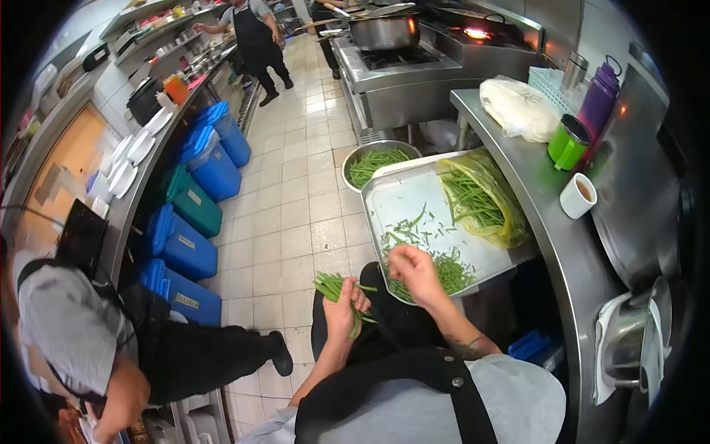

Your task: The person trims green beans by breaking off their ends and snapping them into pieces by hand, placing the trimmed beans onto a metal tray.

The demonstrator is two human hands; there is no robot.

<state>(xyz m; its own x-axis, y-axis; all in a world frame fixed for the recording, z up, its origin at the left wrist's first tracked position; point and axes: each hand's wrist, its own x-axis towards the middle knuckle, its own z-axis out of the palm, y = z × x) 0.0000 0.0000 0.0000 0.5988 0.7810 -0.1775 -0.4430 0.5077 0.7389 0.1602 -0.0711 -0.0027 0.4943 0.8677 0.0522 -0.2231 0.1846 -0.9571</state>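
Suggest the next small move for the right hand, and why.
Perhaps bring the right hand to the bunch of green beans and snap off a tip: the left hand grips the bunch, and short green pieces lie scattered on the tray.

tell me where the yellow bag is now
In the head view, the yellow bag lies right of centre on the tray, beside the steel counter.

Left hand (345,309) in a tight curl; right hand (414,272) forward, fingers bent.
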